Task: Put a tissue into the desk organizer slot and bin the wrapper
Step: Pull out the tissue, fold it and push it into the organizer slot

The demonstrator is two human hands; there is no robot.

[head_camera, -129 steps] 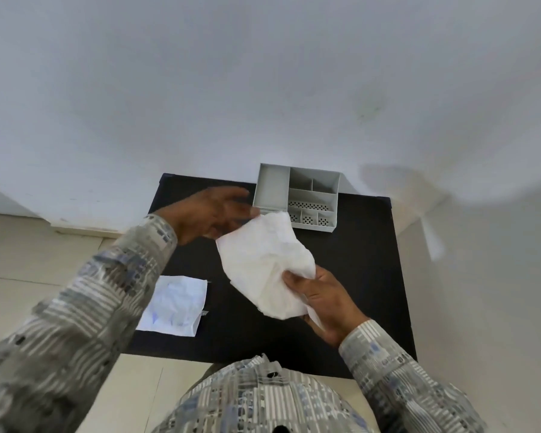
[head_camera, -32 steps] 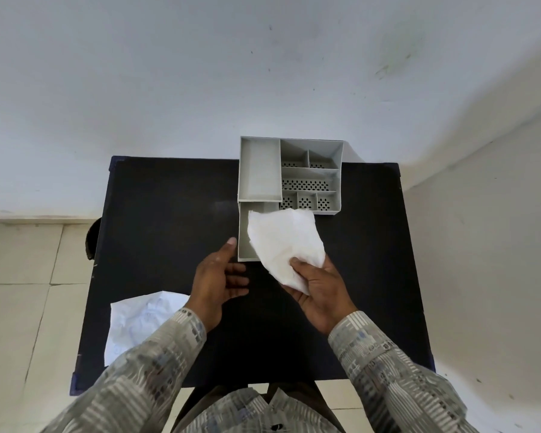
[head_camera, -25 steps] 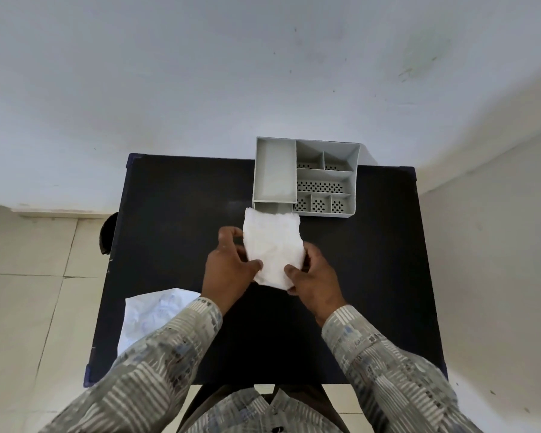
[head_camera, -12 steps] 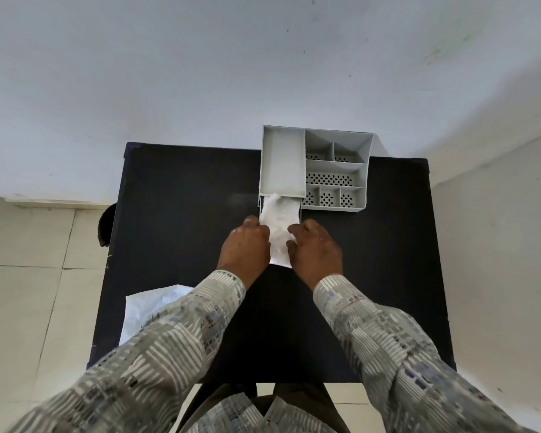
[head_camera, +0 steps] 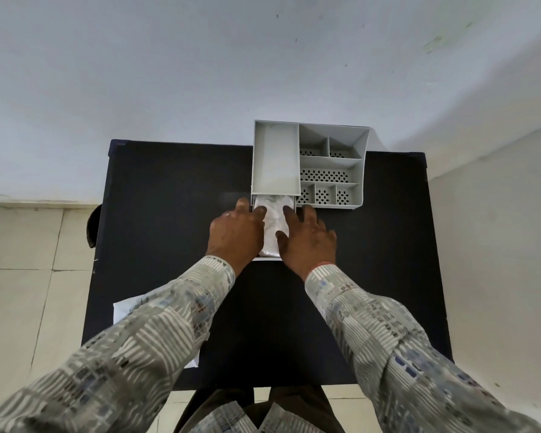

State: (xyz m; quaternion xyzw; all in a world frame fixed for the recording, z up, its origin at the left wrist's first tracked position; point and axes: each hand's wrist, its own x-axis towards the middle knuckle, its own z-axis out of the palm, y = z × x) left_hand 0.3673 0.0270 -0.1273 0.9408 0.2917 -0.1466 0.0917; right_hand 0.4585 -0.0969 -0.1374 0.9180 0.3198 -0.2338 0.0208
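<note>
Looking down from a head-worn camera, two patterned sleeves (head_camera: 372, 332) reach forward over a black table (head_camera: 169, 198). Nearest, by the table's front left corner, a white wrapper (head_camera: 128, 307) lies flat, partly hidden under the left sleeve; it is not yet binned, and no bin is in view. Farther in, toward the back edge, the left hand (head_camera: 236, 234) and right hand (head_camera: 308, 242) rest side by side, fingers spread, pressing flat on a white tissue (head_camera: 274, 223). Neither hand is clamped on anything; both push down with open palms. The tissue lies in a small drawer (head_camera: 267, 258) pulled out from the grey desk organizer (head_camera: 306, 164), which sits at the table's back edge against the wall (head_camera: 263, 57). The tissue looks nearly tucked in. Left to do, it seems: slide the drawer shut, then bin the wrapper.
</note>
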